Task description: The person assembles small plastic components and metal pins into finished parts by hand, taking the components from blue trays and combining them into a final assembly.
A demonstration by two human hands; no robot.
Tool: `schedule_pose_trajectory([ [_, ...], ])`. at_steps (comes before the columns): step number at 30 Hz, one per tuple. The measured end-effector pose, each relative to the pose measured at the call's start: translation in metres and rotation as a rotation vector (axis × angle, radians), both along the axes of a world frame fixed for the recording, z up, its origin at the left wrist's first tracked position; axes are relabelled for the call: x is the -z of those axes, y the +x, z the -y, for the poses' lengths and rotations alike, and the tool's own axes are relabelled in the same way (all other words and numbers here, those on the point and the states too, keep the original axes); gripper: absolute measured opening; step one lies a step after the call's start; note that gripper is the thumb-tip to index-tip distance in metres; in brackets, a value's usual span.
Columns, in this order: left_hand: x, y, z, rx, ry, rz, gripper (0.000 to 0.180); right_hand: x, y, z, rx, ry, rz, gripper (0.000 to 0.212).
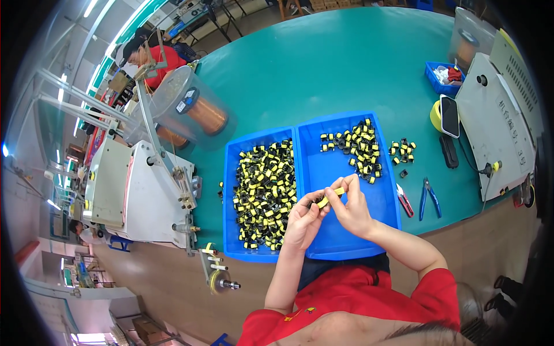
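Observation:
My left hand (pixel 303 225) pinches a small black coil bobbin, largely covered by the fingers. A strip of yellow tape (pixel 322 203) shows at it, and my right hand (pixel 353 212) grips the tape's other end between thumb and fingers. Both hands hover over the near part of the right blue tray (pixel 314 168). Inside that tray, toward its far right corner, lies a heap of black bobbins wrapped in yellow (pixel 365 147). The left blue tray (pixel 227 199), beside it, is filled with many more such bobbins (pixel 262 196).
Right of the trays lie loose bobbins (pixel 404 151), red-handled snips (pixel 405 202), blue pliers (pixel 428 199), a black tool (pixel 448 151) and a phone (pixel 449 116). Machines stand at left (pixel 153 196) and right (pixel 499 127). A copper wire spool (pixel 206 115) sits in a clear container. A co-worker (pixel 164 60) sits beyond.

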State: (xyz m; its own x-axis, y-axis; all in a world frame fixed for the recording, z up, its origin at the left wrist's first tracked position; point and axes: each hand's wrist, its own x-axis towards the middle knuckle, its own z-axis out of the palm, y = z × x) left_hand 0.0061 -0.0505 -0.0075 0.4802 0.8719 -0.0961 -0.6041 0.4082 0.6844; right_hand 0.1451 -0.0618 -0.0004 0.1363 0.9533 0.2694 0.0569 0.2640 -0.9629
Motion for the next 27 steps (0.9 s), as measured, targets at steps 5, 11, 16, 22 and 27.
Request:
schedule_pose_trajectory([
  [5,0.007,-0.001,0.0,0.011,-0.044,0.065,0.034,0.002,0.0,-0.001,0.016,-0.008,0.019,0.025],
  [11,0.012,0.0,0.0,0.001,-0.047,0.083,0.036,0.002,-0.003,0.001,0.005,-0.031,0.004,0.025],
  [16,-0.001,0.01,0.001,-0.035,-0.145,0.007,0.034,0.008,-0.002,0.002,0.089,0.031,0.123,0.024],
  [22,0.009,0.011,0.001,-0.101,-0.068,-0.042,0.033,0.002,-0.002,0.002,0.066,0.032,0.065,0.025],
  [27,0.006,0.007,0.001,-0.086,-0.04,-0.048,0.033,0.007,0.001,-0.002,0.002,-0.068,-0.026,0.026],
])
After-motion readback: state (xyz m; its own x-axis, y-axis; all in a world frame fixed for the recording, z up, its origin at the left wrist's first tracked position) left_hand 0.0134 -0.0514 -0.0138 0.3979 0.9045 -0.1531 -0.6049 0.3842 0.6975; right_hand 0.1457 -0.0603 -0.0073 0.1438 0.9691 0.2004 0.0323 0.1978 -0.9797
